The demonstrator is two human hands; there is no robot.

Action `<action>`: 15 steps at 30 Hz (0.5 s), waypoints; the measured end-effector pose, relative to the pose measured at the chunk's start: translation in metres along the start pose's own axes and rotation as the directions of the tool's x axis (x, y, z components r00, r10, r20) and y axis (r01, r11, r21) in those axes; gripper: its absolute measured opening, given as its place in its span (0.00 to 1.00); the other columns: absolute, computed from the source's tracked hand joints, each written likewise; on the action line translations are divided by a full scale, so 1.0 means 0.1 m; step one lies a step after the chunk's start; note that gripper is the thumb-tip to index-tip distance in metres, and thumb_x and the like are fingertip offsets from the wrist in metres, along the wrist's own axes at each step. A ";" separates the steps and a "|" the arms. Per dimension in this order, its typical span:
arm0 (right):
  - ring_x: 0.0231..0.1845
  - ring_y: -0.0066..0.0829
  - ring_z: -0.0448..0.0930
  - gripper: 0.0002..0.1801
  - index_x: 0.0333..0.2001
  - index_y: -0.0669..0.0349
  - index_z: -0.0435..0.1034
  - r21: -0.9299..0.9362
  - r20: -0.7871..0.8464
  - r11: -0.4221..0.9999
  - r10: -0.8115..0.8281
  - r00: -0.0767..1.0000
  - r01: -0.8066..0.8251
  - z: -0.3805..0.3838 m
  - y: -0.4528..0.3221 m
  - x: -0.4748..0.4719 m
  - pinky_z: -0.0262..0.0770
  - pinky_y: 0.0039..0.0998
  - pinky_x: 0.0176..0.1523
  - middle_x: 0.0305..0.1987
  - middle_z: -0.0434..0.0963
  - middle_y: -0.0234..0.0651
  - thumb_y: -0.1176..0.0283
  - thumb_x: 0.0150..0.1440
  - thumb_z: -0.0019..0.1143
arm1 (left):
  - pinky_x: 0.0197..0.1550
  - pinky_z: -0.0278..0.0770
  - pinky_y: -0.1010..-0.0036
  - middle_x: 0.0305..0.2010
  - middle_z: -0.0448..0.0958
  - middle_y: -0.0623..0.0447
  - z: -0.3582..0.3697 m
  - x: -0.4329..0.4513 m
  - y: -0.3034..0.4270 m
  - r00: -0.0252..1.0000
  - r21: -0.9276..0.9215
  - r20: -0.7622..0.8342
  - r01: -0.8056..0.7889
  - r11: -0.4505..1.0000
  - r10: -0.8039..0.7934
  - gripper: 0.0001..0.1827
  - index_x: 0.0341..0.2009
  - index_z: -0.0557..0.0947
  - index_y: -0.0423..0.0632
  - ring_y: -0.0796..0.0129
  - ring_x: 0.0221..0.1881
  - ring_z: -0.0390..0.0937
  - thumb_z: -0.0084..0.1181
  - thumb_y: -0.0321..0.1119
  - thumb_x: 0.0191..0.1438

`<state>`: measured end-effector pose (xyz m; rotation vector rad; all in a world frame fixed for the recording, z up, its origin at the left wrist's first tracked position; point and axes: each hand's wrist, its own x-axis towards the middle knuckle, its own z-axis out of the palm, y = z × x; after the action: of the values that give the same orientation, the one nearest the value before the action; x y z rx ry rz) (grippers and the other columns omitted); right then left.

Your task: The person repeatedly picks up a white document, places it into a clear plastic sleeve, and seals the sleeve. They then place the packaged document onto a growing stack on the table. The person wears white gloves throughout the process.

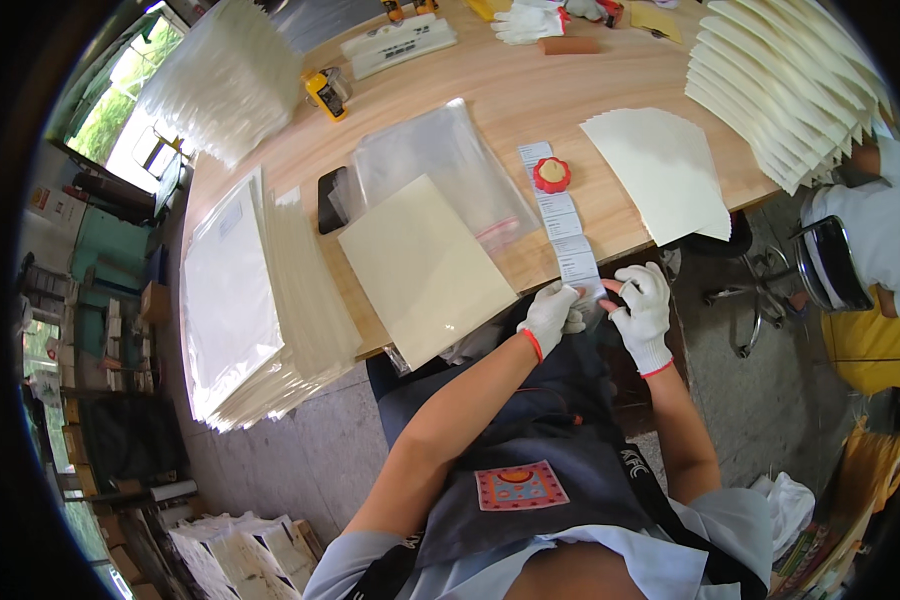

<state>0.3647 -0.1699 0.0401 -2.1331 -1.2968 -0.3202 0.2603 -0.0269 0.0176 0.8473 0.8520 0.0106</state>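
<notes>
My left hand [552, 318], in a white knit glove with bare fingertips, grips the near end of a strip of printed labels [564, 225] at the table's front edge. Close by on its right, my right hand [640, 309], gloved likewise, has its thumb and forefinger at the strip's edge; whether they pinch it is unclear. A red flower-shaped object with a tan centre [552, 175] lies on the strip. To the left, a cream sheet [429, 271] overlaps clear plastic bags [442, 165] and juts past the table edge. Fanned cream sheets [660, 172] lie to the right.
Wrapped sheets [229, 300] are piled at the table's left, beside a black phone [332, 200]. Behind stand a tall plastic-wrapped stack [221, 82] and a yellow bottle [325, 95]. More sheets [780, 90] rise at right, near a seated person [862, 217] and a chair [832, 262].
</notes>
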 end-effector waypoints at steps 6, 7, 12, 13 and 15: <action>0.52 0.41 0.74 0.12 0.27 0.57 0.76 0.130 -0.036 0.983 -0.123 0.992 0.127 0.00 0.03 0.05 0.69 0.40 0.56 0.47 0.76 0.32 0.69 0.36 0.70 | 0.23 0.75 0.74 0.23 0.68 0.55 -0.01 0.00 0.09 0.998 0.159 0.041 -0.050 0.986 0.044 0.14 0.45 0.76 0.41 0.74 0.19 0.67 0.48 0.35 0.57; 0.51 0.41 0.74 0.11 0.26 0.57 0.76 0.152 -0.055 0.974 -0.159 0.986 0.166 -0.01 0.01 0.05 0.69 0.40 0.56 0.46 0.76 0.32 0.71 0.35 0.70 | 0.23 0.75 0.74 0.23 0.68 0.55 -0.01 0.00 0.10 0.997 0.191 0.059 -0.052 0.980 0.041 0.15 0.45 0.76 0.41 0.74 0.19 0.67 0.48 0.35 0.57; 0.41 0.32 0.77 0.06 0.29 0.63 0.74 0.488 -0.151 0.871 0.137 0.979 -0.047 -0.09 -0.22 0.21 0.74 0.30 0.42 0.39 0.77 0.34 0.80 0.46 0.63 | 0.26 0.77 0.73 0.27 0.70 0.55 -0.14 0.06 -0.08 0.998 0.022 0.012 0.062 0.998 -0.062 0.15 0.49 0.74 0.43 0.72 0.20 0.70 0.44 0.33 0.60; 0.39 0.26 0.76 0.05 0.32 0.64 0.73 0.672 -0.065 0.697 0.394 0.917 -0.252 -0.05 -0.28 0.25 0.74 0.25 0.37 0.38 0.77 0.34 0.79 0.50 0.61 | 0.26 0.77 0.72 0.29 0.71 0.55 -0.23 0.06 -0.17 0.991 0.037 0.124 0.046 0.998 -0.050 0.16 0.50 0.73 0.42 0.72 0.21 0.70 0.44 0.35 0.61; 0.34 0.12 0.70 0.04 0.39 0.61 0.72 0.828 0.061 0.466 0.475 0.878 -0.310 0.12 -0.27 0.36 0.68 0.18 0.33 0.37 0.76 0.27 0.77 0.59 0.57 | 0.27 0.78 0.72 0.33 0.73 0.54 -0.50 -0.02 -0.36 0.940 0.063 0.339 0.006 0.998 -0.028 0.18 0.53 0.71 0.42 0.71 0.22 0.72 0.44 0.37 0.62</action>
<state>0.3582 -0.1275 0.0587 -1.4378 -0.5777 0.2723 0.2140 -0.0195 -0.0229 0.8685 0.5351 -0.1744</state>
